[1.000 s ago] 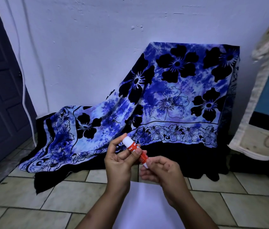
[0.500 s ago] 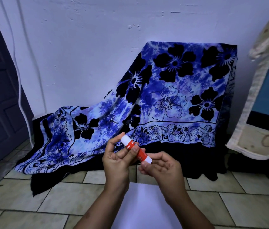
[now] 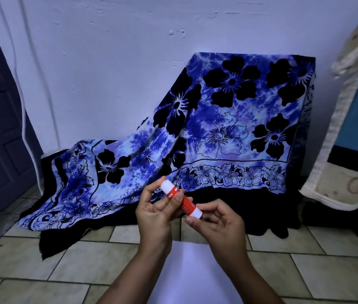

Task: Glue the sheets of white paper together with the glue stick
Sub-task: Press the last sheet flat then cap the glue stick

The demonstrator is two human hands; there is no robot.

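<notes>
Both forearms were bare up to the bottom edge of the view, with no sleeve showing on either. The left hand (image 3: pixel 155 212) wore no glove, ring or wristband, and its wrist below it was uncovered. The right hand (image 3: pixel 218 224) was equally bare, with short, unpainted nails on its fingers (image 3: pixel 190 220).

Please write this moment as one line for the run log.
stage: preparing glue | glue stick: held by left hand and right hand, above white paper | cap: cannot tell
</notes>
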